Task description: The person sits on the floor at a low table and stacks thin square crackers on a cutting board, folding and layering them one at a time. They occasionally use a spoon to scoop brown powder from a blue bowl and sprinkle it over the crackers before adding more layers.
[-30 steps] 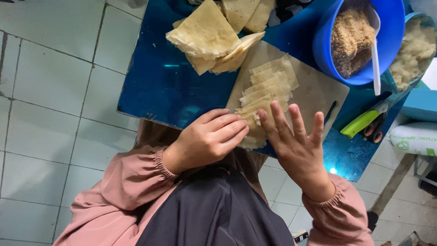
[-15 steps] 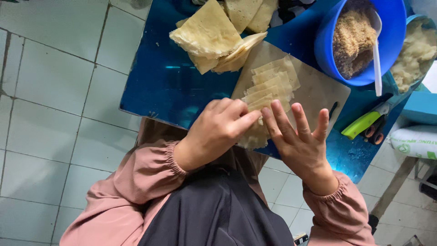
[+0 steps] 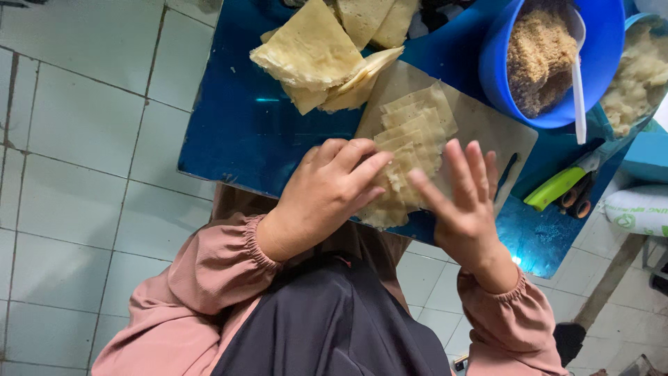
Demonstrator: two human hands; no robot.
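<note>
Since a second ago both hands have slid up over the wrappers [image 3: 410, 150] on the board [image 3: 480, 125]. I see my left hand [image 3: 330, 191] curled, fingertips pinching the nearest wrapper's edge; my right hand [image 3: 459, 202] hovers spread, grasping nothing. Stack runs away from me, lengthwise, on the blue surface [image 3: 243, 132].

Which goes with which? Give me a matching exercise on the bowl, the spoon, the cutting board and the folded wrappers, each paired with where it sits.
1. blue bowl
2. white spoon
3. cutting board
4. folded wrappers

a. under the row of square sheets
b. inside the bowl, on brown crumbs
c. top right of the blue table
d. piled left of the board

Pairs: 1-c, 2-b, 3-a, 4-d
</note>
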